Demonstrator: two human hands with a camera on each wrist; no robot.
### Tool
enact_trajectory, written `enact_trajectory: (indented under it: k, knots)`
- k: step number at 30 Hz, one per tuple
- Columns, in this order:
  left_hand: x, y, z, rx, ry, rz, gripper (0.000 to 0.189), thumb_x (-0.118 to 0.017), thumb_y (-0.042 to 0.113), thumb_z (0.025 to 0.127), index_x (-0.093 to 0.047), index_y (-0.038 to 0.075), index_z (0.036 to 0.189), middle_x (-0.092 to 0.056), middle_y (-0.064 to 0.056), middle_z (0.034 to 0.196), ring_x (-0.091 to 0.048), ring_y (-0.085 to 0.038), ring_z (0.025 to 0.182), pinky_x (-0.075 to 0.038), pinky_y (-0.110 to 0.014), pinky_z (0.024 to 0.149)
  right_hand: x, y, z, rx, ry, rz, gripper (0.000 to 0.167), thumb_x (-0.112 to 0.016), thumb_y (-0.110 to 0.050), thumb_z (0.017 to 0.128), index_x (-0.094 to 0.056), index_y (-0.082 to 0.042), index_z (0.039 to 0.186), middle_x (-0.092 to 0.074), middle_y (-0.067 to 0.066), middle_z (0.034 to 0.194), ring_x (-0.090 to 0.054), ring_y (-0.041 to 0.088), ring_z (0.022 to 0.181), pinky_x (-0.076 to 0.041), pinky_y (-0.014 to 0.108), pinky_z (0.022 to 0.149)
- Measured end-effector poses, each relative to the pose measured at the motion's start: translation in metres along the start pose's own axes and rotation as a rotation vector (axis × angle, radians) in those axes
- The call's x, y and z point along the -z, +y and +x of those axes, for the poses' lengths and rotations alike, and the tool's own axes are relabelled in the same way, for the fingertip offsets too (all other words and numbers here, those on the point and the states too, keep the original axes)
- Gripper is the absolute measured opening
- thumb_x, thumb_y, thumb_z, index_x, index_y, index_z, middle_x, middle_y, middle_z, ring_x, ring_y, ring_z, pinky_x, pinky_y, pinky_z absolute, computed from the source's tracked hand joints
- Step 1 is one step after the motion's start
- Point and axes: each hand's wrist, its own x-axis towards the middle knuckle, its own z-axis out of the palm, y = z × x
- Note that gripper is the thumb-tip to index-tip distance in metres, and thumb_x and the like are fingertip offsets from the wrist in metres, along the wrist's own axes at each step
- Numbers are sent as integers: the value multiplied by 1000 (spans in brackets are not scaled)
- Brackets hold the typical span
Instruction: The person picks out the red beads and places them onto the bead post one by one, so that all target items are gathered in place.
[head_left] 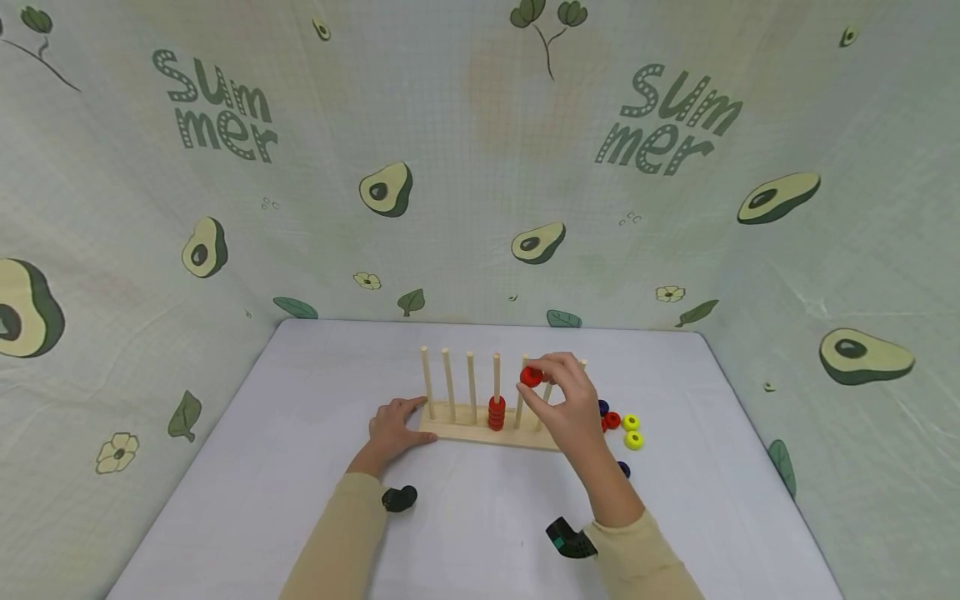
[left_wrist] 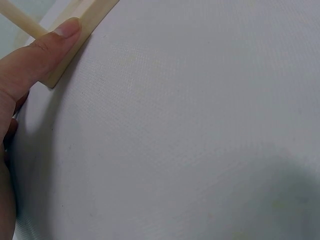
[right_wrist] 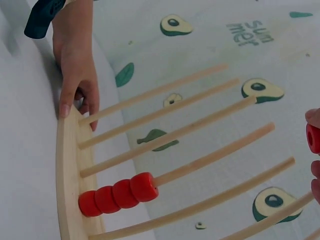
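Observation:
A wooden peg rack (head_left: 465,432) with a row of upright pegs stands on the table. My left hand (head_left: 392,429) holds the rack's left end, thumb along the front edge of the base; the left wrist view shows that thumb pressed on the wood (left_wrist: 92,20). Several red beads (right_wrist: 120,195) are stacked on a middle peg. Between thumb and fingertips, my right hand (head_left: 567,408) pinches another red bead (head_left: 531,377), up near the top of the peg just right of that stack. The right hand and forearm partly hide the rack's right end.
Right of the rack lie loose beads: yellow ones (head_left: 633,440), a red one (head_left: 612,420) and a dark blue one (head_left: 603,407). Another dark blue bead (head_left: 624,470) shows beside the right forearm. A printed cloth (head_left: 465,267) surrounds the white table (head_left: 247,467).

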Motion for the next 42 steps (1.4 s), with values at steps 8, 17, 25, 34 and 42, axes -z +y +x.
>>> enact_trajectory:
  k: [8,17,25,34,42]
  knots:
    - [0,0,-1,-2,5,-23,81,-82,48,74,-50,20,143,-48,-15,135,-42,-39,119,-34,-51,88,-5,2,8,-2,52,23,32,-82,1,75,-70,-3,105,-63,6,103,-58,22,93,-47,23,83]
    - [-1,-1,0,0,8,-33,80,-82,47,74,-50,21,143,-48,-14,134,-42,-38,119,-33,-51,89,-10,3,13,-15,79,3,28,-83,-3,76,-71,-6,102,-66,5,104,-57,23,99,-45,30,83]
    - [-3,-1,2,7,4,-17,80,-82,48,74,-50,22,143,-48,-13,134,-43,-37,119,-34,-50,87,-19,2,12,-68,97,13,28,-83,-4,76,-73,-7,102,-69,2,109,-57,20,100,-43,33,84]
    - [-3,-2,3,4,8,-4,80,-82,49,74,-50,22,143,-48,-13,135,-43,-36,119,-34,-50,88,-29,0,13,-118,148,42,26,-84,-5,76,-74,-7,100,-70,2,107,-56,20,94,-37,37,83]
    - [-2,-2,3,-4,20,5,80,-82,49,73,-51,22,142,-49,-13,132,-45,-36,116,-35,-48,85,-37,0,14,-104,181,31,26,-85,-6,75,-75,-8,99,-71,2,106,-55,22,95,-34,39,83]
